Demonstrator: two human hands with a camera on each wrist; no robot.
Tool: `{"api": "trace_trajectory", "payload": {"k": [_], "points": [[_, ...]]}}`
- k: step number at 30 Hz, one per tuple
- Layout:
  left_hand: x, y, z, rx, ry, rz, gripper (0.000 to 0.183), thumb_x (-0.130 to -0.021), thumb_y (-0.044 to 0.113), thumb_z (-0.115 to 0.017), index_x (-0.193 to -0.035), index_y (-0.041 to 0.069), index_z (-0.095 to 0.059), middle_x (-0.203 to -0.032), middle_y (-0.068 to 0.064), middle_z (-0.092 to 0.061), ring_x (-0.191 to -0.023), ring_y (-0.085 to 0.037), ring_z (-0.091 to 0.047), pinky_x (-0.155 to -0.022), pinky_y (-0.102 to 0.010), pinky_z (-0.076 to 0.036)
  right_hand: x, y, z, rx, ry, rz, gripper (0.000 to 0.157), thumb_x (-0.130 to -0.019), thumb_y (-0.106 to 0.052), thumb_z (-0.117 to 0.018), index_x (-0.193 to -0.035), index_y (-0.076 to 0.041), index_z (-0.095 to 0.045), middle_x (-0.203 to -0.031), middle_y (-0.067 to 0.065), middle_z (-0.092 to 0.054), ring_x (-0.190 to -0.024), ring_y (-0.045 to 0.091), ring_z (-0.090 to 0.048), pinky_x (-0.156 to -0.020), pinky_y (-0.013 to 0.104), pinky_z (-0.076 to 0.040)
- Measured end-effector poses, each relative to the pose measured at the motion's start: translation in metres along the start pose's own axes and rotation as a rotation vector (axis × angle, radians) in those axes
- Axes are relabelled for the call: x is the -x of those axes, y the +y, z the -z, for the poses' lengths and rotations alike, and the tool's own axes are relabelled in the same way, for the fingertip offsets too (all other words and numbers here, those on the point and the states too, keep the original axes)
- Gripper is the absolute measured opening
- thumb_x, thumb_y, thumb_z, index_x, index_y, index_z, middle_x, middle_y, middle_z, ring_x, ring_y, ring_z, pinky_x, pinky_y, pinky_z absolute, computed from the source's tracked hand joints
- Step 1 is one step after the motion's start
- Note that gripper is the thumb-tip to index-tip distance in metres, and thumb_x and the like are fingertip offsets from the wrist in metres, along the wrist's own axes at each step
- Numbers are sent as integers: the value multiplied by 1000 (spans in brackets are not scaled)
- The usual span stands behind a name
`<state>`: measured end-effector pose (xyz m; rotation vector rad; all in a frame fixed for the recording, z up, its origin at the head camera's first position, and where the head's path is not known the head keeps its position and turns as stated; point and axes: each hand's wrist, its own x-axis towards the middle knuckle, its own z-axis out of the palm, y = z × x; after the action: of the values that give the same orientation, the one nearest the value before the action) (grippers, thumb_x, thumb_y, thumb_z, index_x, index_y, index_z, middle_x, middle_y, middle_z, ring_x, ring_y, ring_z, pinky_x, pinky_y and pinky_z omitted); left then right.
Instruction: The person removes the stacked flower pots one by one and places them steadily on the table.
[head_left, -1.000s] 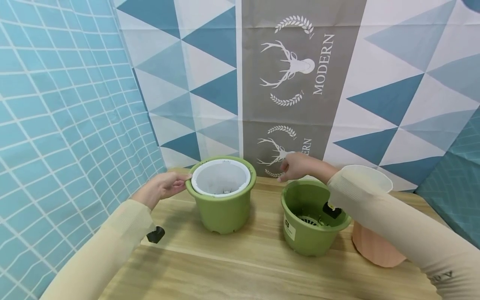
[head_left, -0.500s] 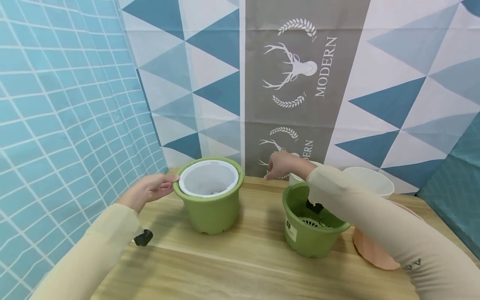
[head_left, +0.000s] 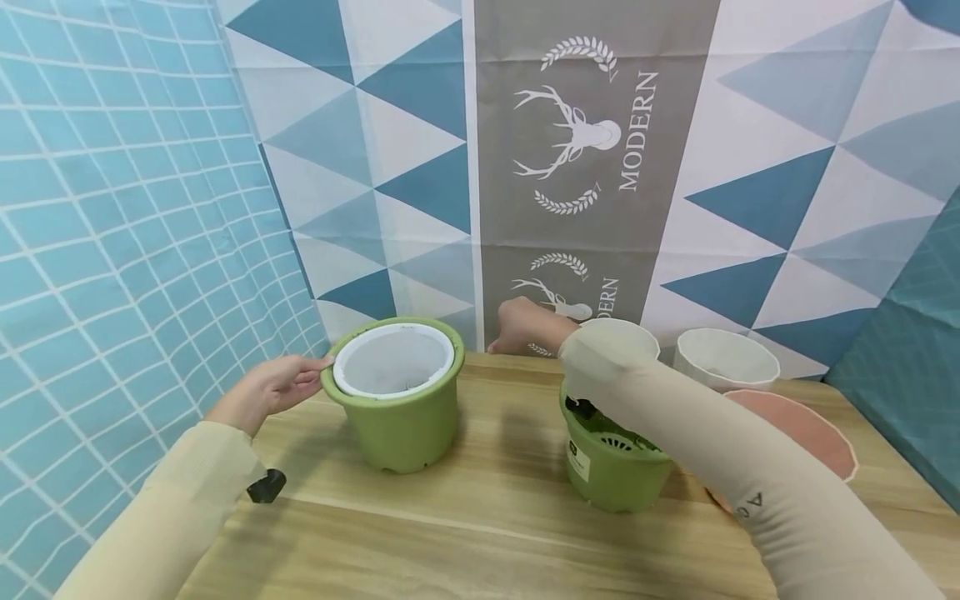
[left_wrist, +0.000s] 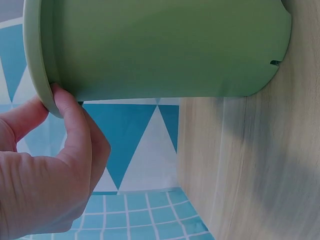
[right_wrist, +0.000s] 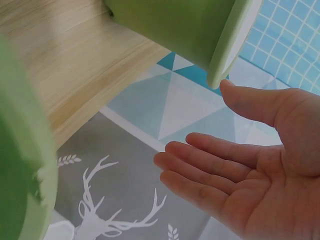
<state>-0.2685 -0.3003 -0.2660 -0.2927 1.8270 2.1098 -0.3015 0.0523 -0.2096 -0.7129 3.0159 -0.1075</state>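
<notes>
My left hand (head_left: pixel 273 383) pinches the left rim of a green flower pot (head_left: pixel 405 429), thumb on one side and fingers under the lip. Inside this pot sits a white inner pot (head_left: pixel 393 362), its rim a little above the green one. The left wrist view shows the grip close up on the green rim (left_wrist: pixel 36 60). My right hand (head_left: pixel 525 327) holds nothing; in the right wrist view its fingers (right_wrist: pixel 215 170) are extended, and the thumb tip overlaps the rim of the same pot. Under my right forearm stands a second green flower pot (head_left: pixel 618 479), partly covered by the sleeve.
Behind the right arm are two white pots (head_left: pixel 633 335) (head_left: pixel 727 358) and a salmon-coloured pot (head_left: pixel 798 425). All stand on a wood-grain table (head_left: pixel 450 533). A patterned cloth wall (head_left: pixel 420 108) closes off the back, with blue tile-print sheeting (head_left: pixel 135 217) at the left.
The green pot with the white inner pot has shifted left together with my left hand. My right hand has moved left, away from above the second green pot and toward the first.
</notes>
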Motion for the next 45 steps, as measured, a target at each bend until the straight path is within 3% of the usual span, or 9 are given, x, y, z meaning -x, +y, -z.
{"api": "trace_trajectory", "payload": {"k": [4, 7, 18, 24, 28, 31, 35, 41, 45], "points": [[1, 1, 3, 20, 5, 6, 40, -94, 8, -59, -126, 1, -36, -110, -9, -48, -81, -5, -63, -81, -12, -58, -9, -9, -3, -89, 44, 4, 41, -87, -30, -68, -58, -14, -43, -66, 1, -50, -64, 16, -47, -68, 29, -54], [2, 2, 4, 41, -2, 11, 29, -95, 9, -58, -116, 3, -40, -94, -5, -58, -80, -6, -64, -81, -12, -58, -12, -15, -5, -134, 83, -1, 42, -87, -29, -68, -58, -14, -41, -62, -1, -45, -61, 15, -45, -58, 25, -45], [1, 5, 3, 38, 5, 20, 16, -97, 8, -53, -106, 4, -41, -84, -3, -61, -78, -7, -64, -80, -13, -58, -22, -29, -15, -182, 102, -37, 40, -87, -32, -71, -63, -13, -45, -71, 1, -50, -66, 16, -50, -56, 23, -47], [1, 4, 0, 41, 16, 28, 16, -97, 7, -53, -108, 4, -41, -85, -3, -60, -79, -7, -64, -81, -13, -58, -29, -34, -18, -221, 69, -45, 48, -88, -29, -68, -53, -14, -38, -54, -4, -36, -53, 12, -40, -46, 20, -37], [1, 3, -3, 4, 36, 34, 33, -97, 8, -54, -125, 0, -38, -86, -2, -59, -78, -6, -64, -82, -13, -58, -34, -38, -20, -184, 48, -65, 50, -90, -31, -66, -52, -15, -37, -50, -5, -32, -49, 10, -36, -42, 18, -34], [2, 5, -5, -19, 42, 35, 60, -98, 8, -52, -146, -3, -19, -88, -3, -57, -78, -6, -64, -81, -12, -58, -35, -41, -21, -155, 62, -82, 47, -90, -33, -66, -56, -15, -39, -56, -3, -38, -54, 12, -40, -44, 19, -36], [3, 8, -6, -24, 42, 38, 72, -99, 8, -49, -151, -3, -1, -89, -3, -56, -77, -5, -63, -80, -11, -58, -35, -49, -21, -143, 89, -94, 40, -89, -33, -67, -62, -13, -45, -70, 1, -50, -65, 15, -47, -51, 22, -42], [4, 7, -7, 5, 53, 43, 67, -97, 7, -51, -150, -2, -11, -85, -3, -58, -77, -6, -64, -80, -12, -58, -37, -69, -23, -10, 83, -158, 29, -88, -39, -67, -84, -10, -65, -103, 5, -68, -80, 13, -61, -65, 26, -60], [4, 5, -9, -7, 60, 41, 73, -98, 8, -52, -152, 0, -4, -87, -1, -58, -77, -5, -64, -80, -12, -58, -40, -79, -28, 61, 81, -187, 29, -88, -40, -67, -94, -11, -69, -110, 4, -69, -73, 10, -59, -52, 20, -51]]}}
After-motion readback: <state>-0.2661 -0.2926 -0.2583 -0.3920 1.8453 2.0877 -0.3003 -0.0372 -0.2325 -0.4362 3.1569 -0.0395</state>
